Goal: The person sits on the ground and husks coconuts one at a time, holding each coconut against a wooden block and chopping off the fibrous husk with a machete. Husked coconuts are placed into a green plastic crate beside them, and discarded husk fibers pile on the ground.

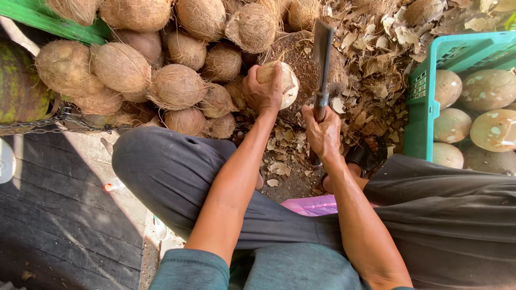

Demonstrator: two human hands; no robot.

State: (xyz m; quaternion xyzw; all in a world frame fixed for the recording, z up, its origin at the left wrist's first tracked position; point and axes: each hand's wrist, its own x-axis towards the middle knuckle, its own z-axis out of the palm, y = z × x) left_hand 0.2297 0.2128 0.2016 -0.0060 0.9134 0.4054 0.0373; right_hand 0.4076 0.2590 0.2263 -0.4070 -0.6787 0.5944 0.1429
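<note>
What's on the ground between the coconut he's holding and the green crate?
In the head view, the knife blade stands between the coconut and the green crate; beyond it the ground is covered with dry husk chips.

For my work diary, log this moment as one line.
left hand: grips part-peeled coconut | right hand: holds cleaver upright | peeled coconuts in green crate

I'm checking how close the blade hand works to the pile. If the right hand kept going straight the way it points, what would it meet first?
Probably the mound of husk scraps right ahead of the right hand; the cleaver points there. Depth is unclear.
</note>
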